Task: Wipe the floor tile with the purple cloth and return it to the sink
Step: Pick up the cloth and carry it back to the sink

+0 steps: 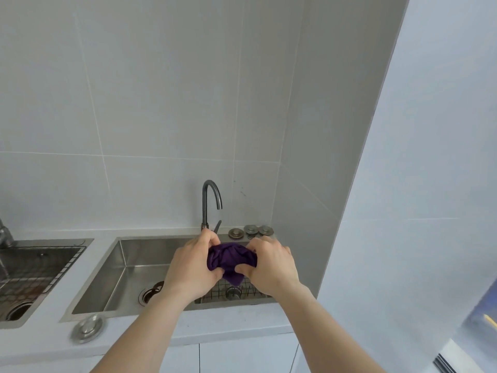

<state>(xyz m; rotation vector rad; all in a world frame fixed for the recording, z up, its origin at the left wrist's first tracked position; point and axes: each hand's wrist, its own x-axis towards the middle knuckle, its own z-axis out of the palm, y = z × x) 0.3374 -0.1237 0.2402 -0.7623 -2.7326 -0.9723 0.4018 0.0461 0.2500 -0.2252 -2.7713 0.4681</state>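
A bunched purple cloth (230, 261) hangs above the steel sink (118, 270), gripped from both sides. My left hand (192, 267) holds its left part and my right hand (271, 265) holds its right part. A corner of the cloth dangles down over a wire rack (242, 290) at the right of the basin. The dark curved faucet (208, 204) stands just behind the hands. No floor tile is in view.
A second sink (35, 275) with a wire rack lies at the left. A round steel strainer lid (87, 328) rests on the white counter in front. Three metal plugs (251, 231) sit behind the basin. A tiled wall corner rises at the right.
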